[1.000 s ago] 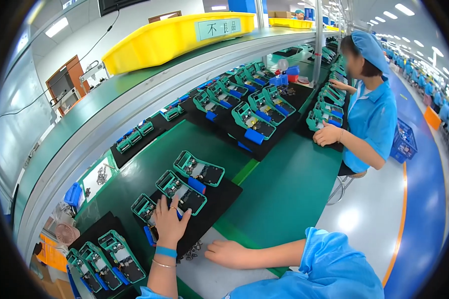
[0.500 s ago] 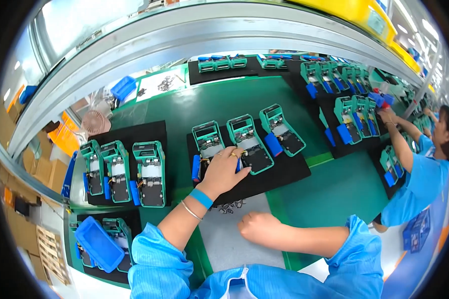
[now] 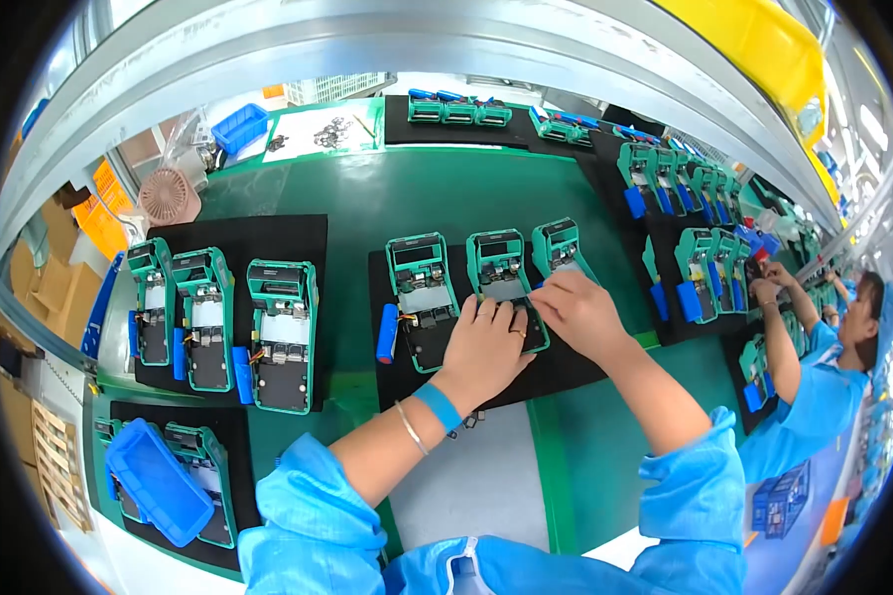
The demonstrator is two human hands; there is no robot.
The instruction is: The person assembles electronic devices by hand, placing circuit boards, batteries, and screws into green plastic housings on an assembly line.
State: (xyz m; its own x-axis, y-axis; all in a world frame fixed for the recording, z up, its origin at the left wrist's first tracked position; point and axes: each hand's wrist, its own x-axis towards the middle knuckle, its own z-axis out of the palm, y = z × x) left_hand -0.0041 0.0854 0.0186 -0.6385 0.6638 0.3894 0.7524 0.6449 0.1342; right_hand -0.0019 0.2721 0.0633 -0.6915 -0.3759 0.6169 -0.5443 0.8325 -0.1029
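Three green-framed device housings stand in a row on a black mat (image 3: 556, 380): a left housing (image 3: 425, 297), a middle housing (image 3: 496, 250) and a right housing (image 3: 556, 238). A blue cylindrical battery pack (image 3: 387, 334) leans at the left one's side, wires running inside. Over the lower part of the middle housing lies my left hand (image 3: 486, 347), fingers extended on it and thumb apart. Beside that housing's right edge, my right hand (image 3: 580, 312) has thumb and fingertips pinched together. Whatever sits in the pinch is too small to make out. Both hands cover much of the middle and right housings.
More housings (image 3: 283, 337) stand on a mat at left. A blue bin (image 3: 159, 481) rests on others at lower left. Small dark parts lie on white paper (image 3: 318, 134) at the back, near a fan (image 3: 169, 196). A co-worker (image 3: 814, 367) handles housings at right.
My right hand has risen from a loose fist above the grey mat to a pinch beside the middle housing. My left hand has shifted right and down over that housing. The view has tilted slightly.
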